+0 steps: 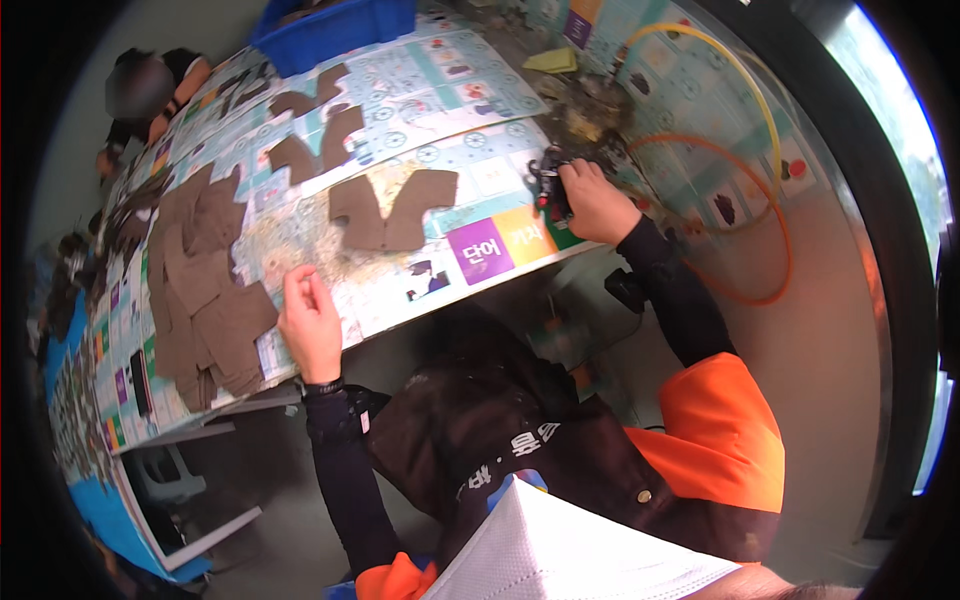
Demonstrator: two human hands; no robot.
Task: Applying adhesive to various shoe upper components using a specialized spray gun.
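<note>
My right hand point(598, 203) is closed around a small black tool point(550, 183) with a red part, at the right end of the table's near edge. My fingers hide much of the tool, so its exact kind is unclear. Over the near edge my left hand point(311, 325) is raised with fingers loosely bent and apart, and no object shows in it. Between my hands lies a flat brown V-shaped cut piece point(388, 212). Left of my left hand is a loose pile of similar brown pieces point(200, 290).
Two more V-shaped brown pieces point(318, 145) lie farther back on the patterned table board point(440, 100). A blue bin point(335, 35) stands at the far edge. Yellow point(745, 75) and orange hoses point(785, 250) loop at the right. Someone else point(150, 95) sits at the far left.
</note>
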